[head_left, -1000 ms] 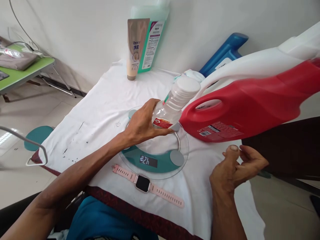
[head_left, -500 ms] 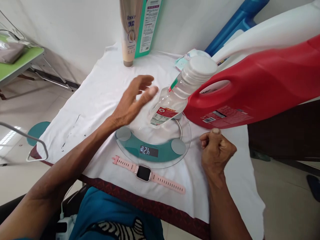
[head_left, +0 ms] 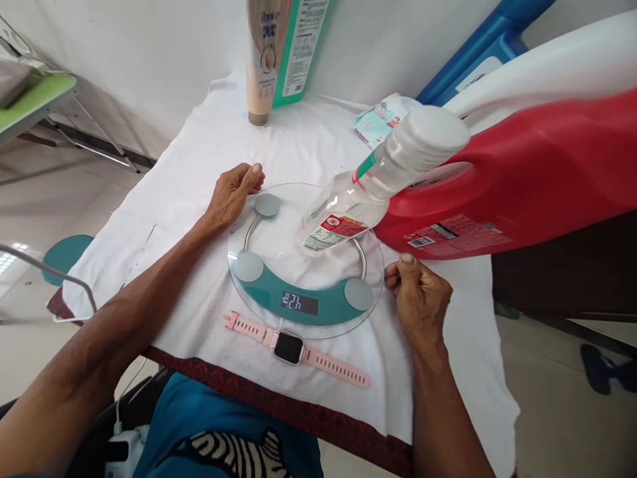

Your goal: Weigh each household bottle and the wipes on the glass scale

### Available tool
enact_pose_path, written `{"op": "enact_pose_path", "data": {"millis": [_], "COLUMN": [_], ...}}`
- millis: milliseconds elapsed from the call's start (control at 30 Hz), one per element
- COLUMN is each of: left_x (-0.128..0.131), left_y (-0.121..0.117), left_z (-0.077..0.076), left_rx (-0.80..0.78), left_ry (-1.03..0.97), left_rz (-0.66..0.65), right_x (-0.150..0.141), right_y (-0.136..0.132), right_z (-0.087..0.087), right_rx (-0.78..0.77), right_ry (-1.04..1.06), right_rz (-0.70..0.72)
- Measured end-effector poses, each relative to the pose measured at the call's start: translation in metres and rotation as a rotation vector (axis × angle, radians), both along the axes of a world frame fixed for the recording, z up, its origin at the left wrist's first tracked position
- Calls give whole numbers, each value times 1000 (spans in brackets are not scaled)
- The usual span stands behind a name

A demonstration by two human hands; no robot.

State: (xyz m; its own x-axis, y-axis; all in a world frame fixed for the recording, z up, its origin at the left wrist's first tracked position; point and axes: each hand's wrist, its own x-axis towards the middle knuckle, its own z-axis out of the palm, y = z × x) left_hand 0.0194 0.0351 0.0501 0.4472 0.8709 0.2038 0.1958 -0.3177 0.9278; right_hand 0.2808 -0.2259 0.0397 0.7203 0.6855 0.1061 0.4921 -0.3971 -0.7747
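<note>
A: Where is the bottle?

B: Upright on the glass scale, white cap on top, label facing us.

A: And the 2 hands?

B: The left hand is by the scale's far left rim, grip drawn together. The right hand is by its right rim, grip closed too. I can't tell if either touches the glass.

A: What else is on the bench?

B: A pink watch on the near side of the scale, laid flat on white cloth. The red jug is right of the bottle, the white jug behind it. A tube and green bottle are at the back
</note>
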Motion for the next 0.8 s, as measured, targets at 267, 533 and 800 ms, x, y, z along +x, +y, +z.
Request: {"op": "enact_pose_path", "data": {"millis": [267, 533, 800], "left_x": [0, 2, 0], "left_y": [1, 1, 0], "left_z": [-7, -6, -5], "left_rx": [86, 108, 72], "left_ry": [84, 63, 74], "left_rz": [-18, -17, -28], "right_x": [-2, -4, -33], "right_y": [3, 1, 16], "right_z": [6, 5, 45], "right_rx": [-51, -26, 220], "right_ry": [-101, -78, 48], "right_rz": [42, 16, 80]}}
